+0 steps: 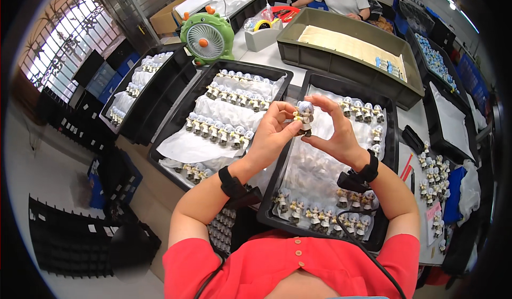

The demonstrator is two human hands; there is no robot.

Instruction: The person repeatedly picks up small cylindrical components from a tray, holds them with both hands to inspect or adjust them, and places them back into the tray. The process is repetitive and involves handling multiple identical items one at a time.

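clearly, left hand [273, 132] pinching figurine [304, 118], white label [92, 228]

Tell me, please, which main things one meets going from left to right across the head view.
Green round fan, bare left hand, small silver-haired figurine, bare right hand, cluster of loose figurines, crumpled translucent bag.

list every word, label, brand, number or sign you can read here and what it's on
No text can be read clearly in this view.
White labels on the dark crates at lower left: too small and blurred to read.
Pink sheet on the table at right: any print is too small to read.
Figurine held up in the middle: no lettering can be made out.
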